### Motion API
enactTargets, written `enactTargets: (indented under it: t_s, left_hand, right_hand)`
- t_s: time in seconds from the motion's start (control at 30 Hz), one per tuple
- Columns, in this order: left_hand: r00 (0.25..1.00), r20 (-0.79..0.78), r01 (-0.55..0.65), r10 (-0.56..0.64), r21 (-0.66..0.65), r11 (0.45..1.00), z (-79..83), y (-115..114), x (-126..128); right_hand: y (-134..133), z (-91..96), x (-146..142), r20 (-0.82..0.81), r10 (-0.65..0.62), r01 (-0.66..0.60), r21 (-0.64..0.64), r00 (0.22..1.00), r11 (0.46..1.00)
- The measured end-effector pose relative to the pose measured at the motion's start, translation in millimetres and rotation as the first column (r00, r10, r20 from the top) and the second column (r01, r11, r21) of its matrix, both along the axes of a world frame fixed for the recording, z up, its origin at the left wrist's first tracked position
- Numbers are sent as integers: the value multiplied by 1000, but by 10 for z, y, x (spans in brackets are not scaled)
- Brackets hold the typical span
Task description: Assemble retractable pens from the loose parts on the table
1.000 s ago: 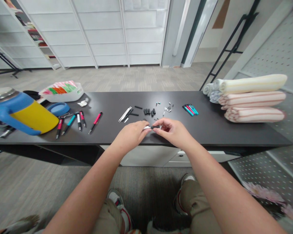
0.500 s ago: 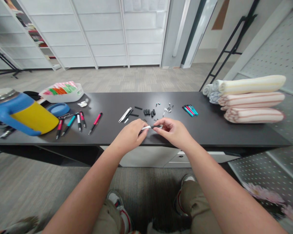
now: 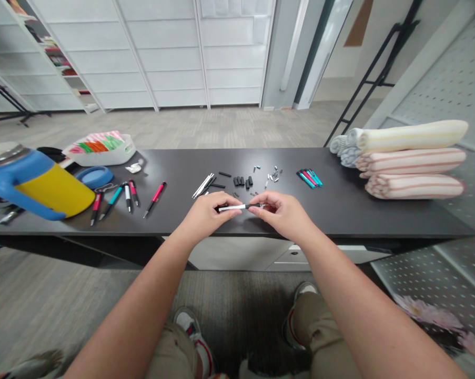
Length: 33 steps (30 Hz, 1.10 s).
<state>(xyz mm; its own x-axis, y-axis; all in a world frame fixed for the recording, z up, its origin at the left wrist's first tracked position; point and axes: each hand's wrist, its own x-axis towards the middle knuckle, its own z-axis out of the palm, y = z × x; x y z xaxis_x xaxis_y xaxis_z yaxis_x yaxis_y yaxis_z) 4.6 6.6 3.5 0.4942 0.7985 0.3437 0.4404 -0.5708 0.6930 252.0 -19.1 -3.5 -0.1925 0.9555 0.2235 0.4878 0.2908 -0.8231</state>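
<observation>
A slim pen (image 3: pixel 237 207), white along its left part and black toward the right, lies level between my two hands over the front of the dark table. My left hand (image 3: pixel 211 213) pinches its white part between thumb and fingers. At the black part, my right hand (image 3: pixel 279 210) closes its thumb and fingertips. Just beyond the hands lie several short black grips (image 3: pixel 243 182), small silver pieces (image 3: pixel 275 175) and thin white and black rods (image 3: pixel 203 185). The fingers partly hide both ends of the pen.
Finished-looking pens (image 3: pixel 155 199) lie at left, near a blue-and-yellow jug (image 3: pixel 56 184) and a clear tray (image 3: pixel 122 152) of colourful packets. Teal and pink barrels (image 3: pixel 309 178) lie right of the hands. Rolled towels (image 3: pixel 414 158) are stacked at the table's right end.
My left hand has shifted slightly left along the pen, so more of its white part shows. The right hand stays nearly in place, still gripping the black part.
</observation>
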Motion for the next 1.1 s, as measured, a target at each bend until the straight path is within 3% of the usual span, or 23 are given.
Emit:
enactTargets:
  t_s: [0.77,1.1]
  left_hand:
    - [1000,-15,0,0,-13,1000,3,-10,14]
    - [994,-83,85,-74,141,986,-37,-26,58]
  right_hand:
    - [2,3,10,-64,35,-37,-17,997,999]
    - [2,4,-28,39,68,-69,19,997,997]
